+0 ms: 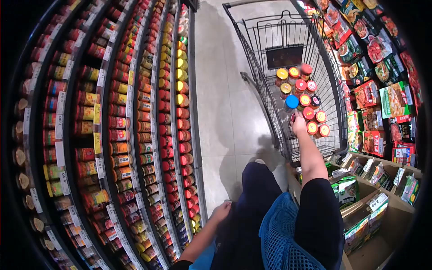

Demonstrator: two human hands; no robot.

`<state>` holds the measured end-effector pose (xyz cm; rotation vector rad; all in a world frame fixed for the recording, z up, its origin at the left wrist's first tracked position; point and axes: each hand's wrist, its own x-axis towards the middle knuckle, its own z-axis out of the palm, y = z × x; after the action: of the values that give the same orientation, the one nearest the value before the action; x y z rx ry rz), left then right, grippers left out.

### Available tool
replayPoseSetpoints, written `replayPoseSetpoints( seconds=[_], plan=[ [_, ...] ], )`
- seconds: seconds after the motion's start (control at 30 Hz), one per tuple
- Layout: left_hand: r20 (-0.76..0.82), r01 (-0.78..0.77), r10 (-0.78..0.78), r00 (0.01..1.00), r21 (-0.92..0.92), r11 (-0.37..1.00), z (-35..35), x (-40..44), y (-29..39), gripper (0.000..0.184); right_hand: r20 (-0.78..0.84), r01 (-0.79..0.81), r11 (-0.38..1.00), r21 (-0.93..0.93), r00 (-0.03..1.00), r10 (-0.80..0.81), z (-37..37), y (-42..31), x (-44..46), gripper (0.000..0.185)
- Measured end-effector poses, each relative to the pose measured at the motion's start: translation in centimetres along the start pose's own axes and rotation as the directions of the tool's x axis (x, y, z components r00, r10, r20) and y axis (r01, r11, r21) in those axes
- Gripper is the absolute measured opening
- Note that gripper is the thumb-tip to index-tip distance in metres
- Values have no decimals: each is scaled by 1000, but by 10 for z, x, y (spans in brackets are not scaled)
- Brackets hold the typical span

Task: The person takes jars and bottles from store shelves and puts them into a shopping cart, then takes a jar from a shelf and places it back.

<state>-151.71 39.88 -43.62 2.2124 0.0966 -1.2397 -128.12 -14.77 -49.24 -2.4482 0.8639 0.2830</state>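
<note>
Inside the shopping cart (333,116), my right hand (298,123) is closed around the lid of a dark-lidded jar (293,118), mostly hidden by my fingers. Just above it stands a jar with a blue lid (292,101). Several jars with red, yellow and black lids stand upright to the right and behind, among them a red-lidded jar (308,113) and a yellow-lidded jar (282,74). My left hand (222,210) hangs low beside my leg, its fingers curled; whether anything is in them cannot be made out.
Tall shelves (179,135) packed with jars fill the left side. Bagged and boxed foods (394,100) line the right. Cardboard bins (382,234) with packets stand at the lower right. Grey tiled floor (216,99) lies between shelves and cart. A blue mesh garment or bag (283,234) covers my front.
</note>
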Motion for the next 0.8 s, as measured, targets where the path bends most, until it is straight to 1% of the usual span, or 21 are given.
replayPoseSetpoints(
  seconds=[0.1,0.13,0.2,0.23,0.27,0.3,0.33,0.37,0.4,0.43,0.47,0.5,0.53,0.57,0.6,0.63,0.67,0.7,0.73,0.77,0.8],
  plan=[
    [-52,-81,80,995,-6,997,-4,-11,-1,37,19,-25,1000,-18,999,25,-3,-3,-2,78],
    [-52,-68,66,996,-33,997,-6,-13,-3,37,-13,-13,1000,13,1000,13,-4,-5,-5,70],
    [-46,-25,21,999,-90,996,-7,-25,-16,37,-68,55,998,19,996,-54,18,11,-10,64],
    [-35,-17,15,999,-71,997,-8,-30,-20,37,-109,100,995,21,989,-97,19,10,-8,61],
    [-27,-13,11,1000,-53,999,-8,-36,-24,37,-73,105,994,32,992,-102,9,3,-21,54],
    [-16,-6,5,1000,-33,999,-10,-46,-26,37,-30,95,995,20,995,-95,3,-2,-31,52],
    [-3,10,-10,1000,-78,997,-9,-58,-27,35,12,80,997,9,997,-80,-4,-3,-44,50],
    [-8,4,-4,1000,-73,997,-12,-69,-24,35,56,69,998,-4,996,-69,-10,-8,-54,48],
    [-13,-1,0,1000,-68,998,-14,-82,-22,34,87,28,1000,12,996,-29,-17,-15,-64,38],
    [-23,-9,8,1000,-66,998,-18,-91,-20,34,120,59,998,-25,991,-56,-24,-22,-75,35],
    [-49,-97,95,994,-39,995,-19,-99,-26,35,150,99,993,-63,985,-89,-23,-20,-79,32],
    [-57,-105,102,993,-56,993,-21,-105,-26,35,181,147,984,-102,975,-126,-19,-16,-80,30],
    [-72,-110,104,992,-79,991,-22,-114,-26,35,215,194,976,-103,962,-168,-18,-12,-83,30],
    [-98,-112,101,990,-111,988,-21,-121,-28,35,253,254,961,-105,942,-222,-15,-7,-82,30],
    [-131,-141,124,984,-131,981,-19,-126,-33,35,263,396,906,-151,899,-350,-4,8,-74,37],
    [-175,-167,139,975,-155,974,-17,-129,-41,35,193,353,915,-197,928,-317,3,17,-69,50],
    [-224,-192,149,963,-184,964,-13,-133,-52,35,175,226,967,-120,963,-204,-37,-17,-100,65],
    [-246,-171,126,961,-168,971,-11,-138,-60,36,126,163,985,-56,980,-155,-36,-16,-95,75],
    [-267,-145,98,959,-160,976,-9,-144,-68,37,-86,193,979,60,979,-187,-5,12,-66,73],
    [-282,-115,66,957,-158,981,-6,-152,-79,37,40,45,995,93,998,-48,-43,-27,-102,72],
    [-275,-107,59,960,-165,980,-8,-165,-90,38,-36,165,984,73,986,-163,-33,-15,-93,73]
  ],
)
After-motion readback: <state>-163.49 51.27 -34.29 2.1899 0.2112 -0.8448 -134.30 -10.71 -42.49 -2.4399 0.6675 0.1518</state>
